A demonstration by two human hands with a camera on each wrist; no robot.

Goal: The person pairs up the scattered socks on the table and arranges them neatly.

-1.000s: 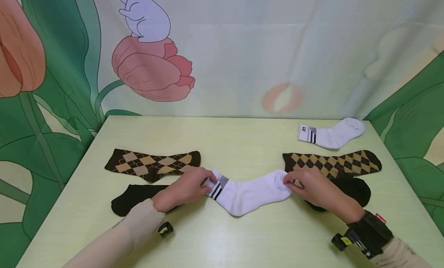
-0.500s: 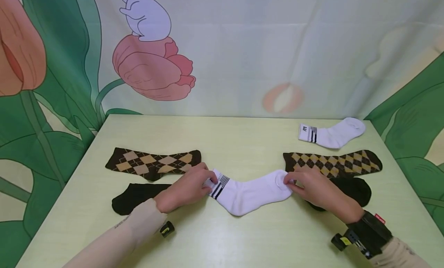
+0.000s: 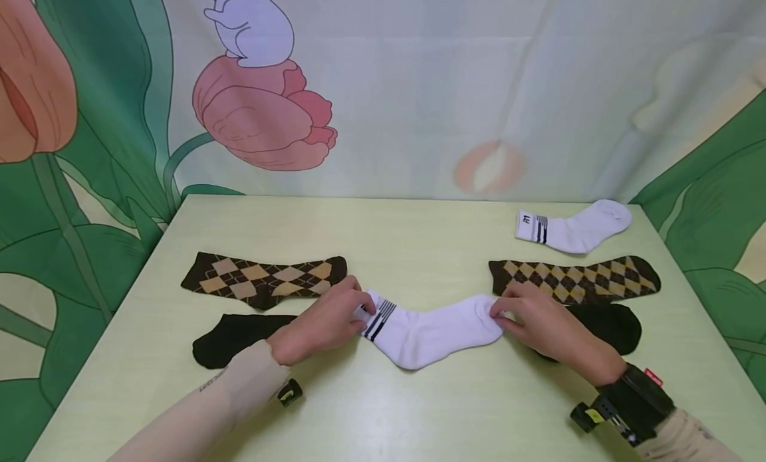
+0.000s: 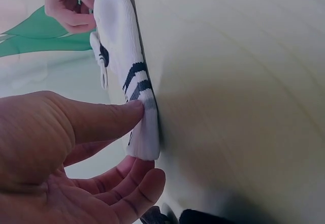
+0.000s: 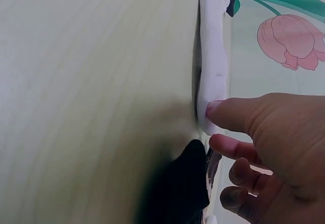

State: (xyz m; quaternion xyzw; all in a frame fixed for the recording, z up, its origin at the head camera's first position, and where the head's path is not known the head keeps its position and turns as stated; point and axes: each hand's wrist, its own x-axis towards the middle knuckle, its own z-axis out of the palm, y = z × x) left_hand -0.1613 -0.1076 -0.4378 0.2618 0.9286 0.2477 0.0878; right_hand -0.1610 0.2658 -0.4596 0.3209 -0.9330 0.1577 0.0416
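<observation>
A white ankle sock (image 3: 427, 332) with black stripes lies stretched sideways at the middle of the table. My left hand (image 3: 326, 319) pinches its striped cuff; in the left wrist view the thumb (image 4: 109, 120) lies on top of the cuff, the other fingers curling at its end. At the toe, my right hand (image 3: 541, 319) pinches the sock between thumb (image 5: 236, 113) and index finger. Under my left forearm is a black sock (image 3: 239, 336), partly hidden. Another black sock (image 3: 610, 326) lies partly behind my right hand.
Brown argyle socks lie beyond each hand, one on the left (image 3: 263, 279) and one on the right (image 3: 583, 279). A second white striped sock (image 3: 574, 229) rests at the table's back right. A printed curtain (image 3: 407, 103) hangs behind the table (image 3: 407, 415).
The hands and the white sock stay almost in place. The whole head view shifts slightly upward.
</observation>
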